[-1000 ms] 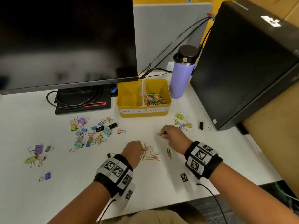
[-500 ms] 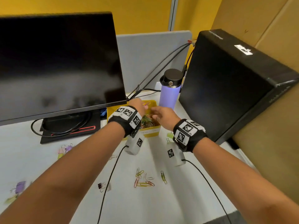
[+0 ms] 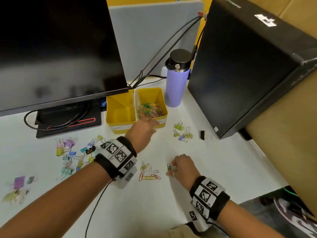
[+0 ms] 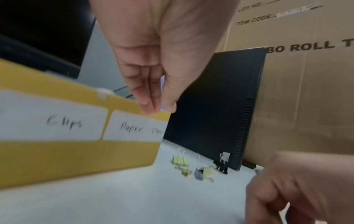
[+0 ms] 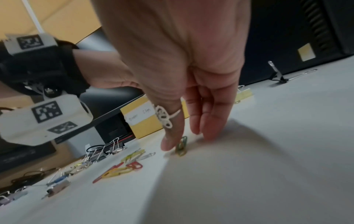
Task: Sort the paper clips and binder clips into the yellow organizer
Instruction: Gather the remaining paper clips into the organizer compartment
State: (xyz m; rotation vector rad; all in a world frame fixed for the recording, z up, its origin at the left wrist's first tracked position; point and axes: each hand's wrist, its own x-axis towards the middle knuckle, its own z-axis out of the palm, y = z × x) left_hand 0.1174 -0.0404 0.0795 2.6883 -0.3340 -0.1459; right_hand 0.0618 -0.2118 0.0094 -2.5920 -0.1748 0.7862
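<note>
The yellow organizer [image 3: 120, 127] has a bare left compartment and a heap of coloured paper clips [image 3: 151, 110] in the right one. My left hand [image 3: 152, 127] hovers by its front wall, under the "Paper Clips" label [image 4: 134, 128]; its fingers [image 4: 149, 94] are straight, together and hold nothing. My right hand [image 3: 171, 168] is down on the table. Its ringed finger [image 5: 168, 142] touches a green paper clip [image 5: 182, 146] that is tipped up on edge, with the other fingers beside it. Several loose paper clips [image 3: 149, 173] lie just left of it.
Pastel binder clips [image 3: 75, 155] are scattered at the left, more [image 3: 182, 132] and a black one [image 3: 203, 134] at the right. A purple bottle [image 3: 175, 83], a black computer case [image 3: 240, 74] and a monitor [image 3: 56, 48] stand behind.
Both hands were over the organizer's right compartment half a second ago. The right hand has dropped back to the table at the green clip; the left has drawn back to the organizer's front.
</note>
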